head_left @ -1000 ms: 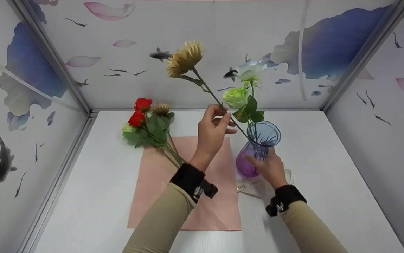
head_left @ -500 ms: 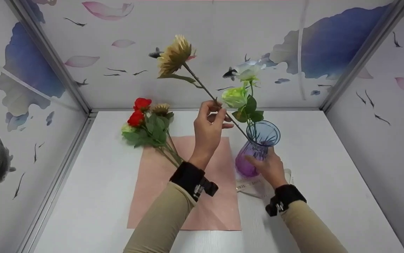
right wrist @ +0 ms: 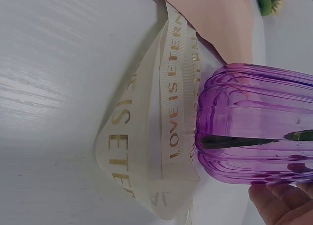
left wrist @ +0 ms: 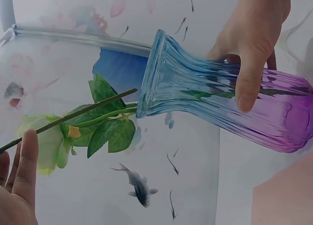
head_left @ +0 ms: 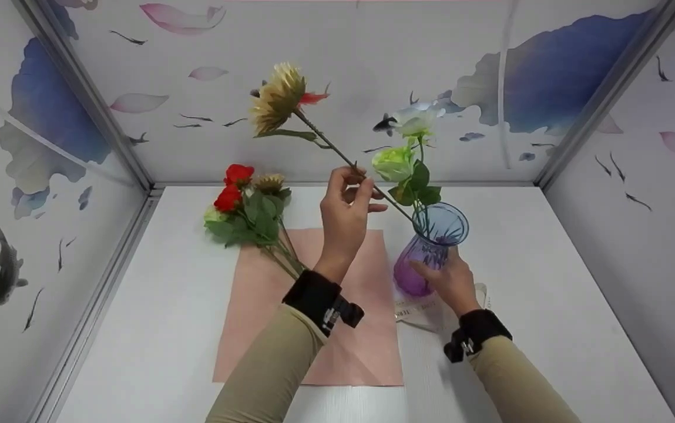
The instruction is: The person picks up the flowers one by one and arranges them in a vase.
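My left hand (head_left: 343, 217) pinches the thin brown stem (left wrist: 73, 117) of a golden, many-petalled artificial flower (head_left: 278, 100). The flower head leans up and left, while the stem's lower end lies right at the rim of a glass vase in the left wrist view. That vase (head_left: 413, 273) is blue at the flared top and purple below. My right hand (head_left: 454, 279) grips its side, thumb across the glass. A white rose (head_left: 416, 122) and a pale green rose (head_left: 393, 163) stand in it, leaves above the rim.
Red roses (head_left: 228, 198), a smaller golden flower (head_left: 269, 183) and leafy stems lie at the back left, partly over a pink sheet of paper (head_left: 360, 352). Under the vase, a cream ribbon (right wrist: 173, 98) with gold lettering lies on the white table (head_left: 548, 329). Printed walls enclose it.
The left hand has shifted slightly left, and the golden flower head has swung left, so its stem slants more. The right hand and vase have stayed in place.
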`<state>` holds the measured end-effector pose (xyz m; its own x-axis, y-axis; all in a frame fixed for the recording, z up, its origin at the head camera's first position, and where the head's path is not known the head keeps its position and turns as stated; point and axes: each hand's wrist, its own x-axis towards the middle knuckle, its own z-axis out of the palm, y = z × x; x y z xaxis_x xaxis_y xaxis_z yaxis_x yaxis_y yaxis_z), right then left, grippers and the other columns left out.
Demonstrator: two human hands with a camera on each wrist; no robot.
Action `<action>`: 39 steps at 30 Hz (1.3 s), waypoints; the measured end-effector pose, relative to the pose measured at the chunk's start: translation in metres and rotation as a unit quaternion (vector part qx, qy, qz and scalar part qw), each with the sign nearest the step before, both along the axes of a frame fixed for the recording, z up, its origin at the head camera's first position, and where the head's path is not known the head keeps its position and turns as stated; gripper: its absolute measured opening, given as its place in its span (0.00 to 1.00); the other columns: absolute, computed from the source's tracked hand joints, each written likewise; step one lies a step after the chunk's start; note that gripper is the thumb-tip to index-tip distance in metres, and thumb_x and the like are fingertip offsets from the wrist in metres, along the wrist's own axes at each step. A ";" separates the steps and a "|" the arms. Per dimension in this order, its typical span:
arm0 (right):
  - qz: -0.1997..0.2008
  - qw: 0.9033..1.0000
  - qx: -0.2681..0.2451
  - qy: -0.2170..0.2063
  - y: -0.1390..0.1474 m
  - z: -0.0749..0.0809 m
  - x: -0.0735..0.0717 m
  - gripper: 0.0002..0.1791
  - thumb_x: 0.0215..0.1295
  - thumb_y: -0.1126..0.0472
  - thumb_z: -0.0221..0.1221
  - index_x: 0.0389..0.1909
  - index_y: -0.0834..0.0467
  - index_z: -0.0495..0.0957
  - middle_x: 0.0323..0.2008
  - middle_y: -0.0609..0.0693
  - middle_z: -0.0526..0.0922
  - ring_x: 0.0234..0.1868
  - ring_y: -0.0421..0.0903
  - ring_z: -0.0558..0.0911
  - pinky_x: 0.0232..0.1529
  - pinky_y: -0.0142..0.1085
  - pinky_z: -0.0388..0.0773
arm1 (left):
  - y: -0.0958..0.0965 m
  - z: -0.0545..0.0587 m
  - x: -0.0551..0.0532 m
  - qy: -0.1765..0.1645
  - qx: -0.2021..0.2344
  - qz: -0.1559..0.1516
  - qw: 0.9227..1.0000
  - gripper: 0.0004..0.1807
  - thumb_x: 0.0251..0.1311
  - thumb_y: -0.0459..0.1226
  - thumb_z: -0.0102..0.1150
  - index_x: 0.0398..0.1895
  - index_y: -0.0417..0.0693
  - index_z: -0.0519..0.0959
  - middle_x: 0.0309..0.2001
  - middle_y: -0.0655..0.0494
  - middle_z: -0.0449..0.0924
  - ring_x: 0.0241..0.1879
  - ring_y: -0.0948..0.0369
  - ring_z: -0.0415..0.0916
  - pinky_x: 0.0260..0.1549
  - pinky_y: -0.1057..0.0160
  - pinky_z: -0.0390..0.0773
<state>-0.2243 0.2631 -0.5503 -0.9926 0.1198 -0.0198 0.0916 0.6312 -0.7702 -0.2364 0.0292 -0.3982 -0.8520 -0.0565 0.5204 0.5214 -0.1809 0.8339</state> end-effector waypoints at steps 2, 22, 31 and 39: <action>0.001 1.000 0.004 0.004 0.000 0.000 0.000 0.63 0.56 0.29 0.68 0.80 0.58 0.47 0.68 0.69 0.71 0.67 0.68 0.74 0.66 0.60 0.71 | 0.001 -0.001 0.000 -0.002 -0.008 -0.001 1.000 0.10 0.76 0.33 0.54 0.55 0.38 0.71 0.44 0.43 0.74 0.38 0.45 0.82 0.38 0.56 0.87; -0.006 1.000 -0.021 -0.005 -0.001 0.001 0.002 0.64 0.54 0.29 0.70 0.80 0.55 0.47 0.70 0.66 0.71 0.69 0.64 0.73 0.67 0.60 0.70 | 0.016 -0.017 0.000 0.002 -0.168 0.016 0.986 0.09 0.76 0.36 0.55 0.52 0.42 0.76 0.46 0.51 0.79 0.41 0.58 0.79 0.40 0.67 0.83; -0.010 1.000 0.011 0.007 -0.003 0.002 0.003 0.63 0.55 0.29 0.69 0.80 0.57 0.47 0.69 0.67 0.72 0.67 0.66 0.75 0.66 0.60 0.71 | 0.019 -0.020 -0.002 0.003 -0.227 0.027 0.973 0.07 0.76 0.37 0.55 0.50 0.45 0.78 0.43 0.54 0.80 0.37 0.63 0.77 0.35 0.67 0.77; -0.010 1.000 0.004 0.004 -0.005 0.003 0.004 0.62 0.55 0.30 0.69 0.79 0.58 0.50 0.69 0.66 0.72 0.67 0.65 0.75 0.65 0.60 0.72 | 0.022 -0.021 -0.003 -0.018 -0.253 0.027 0.967 0.07 0.76 0.36 0.55 0.49 0.43 0.78 0.45 0.52 0.81 0.37 0.62 0.76 0.33 0.68 0.75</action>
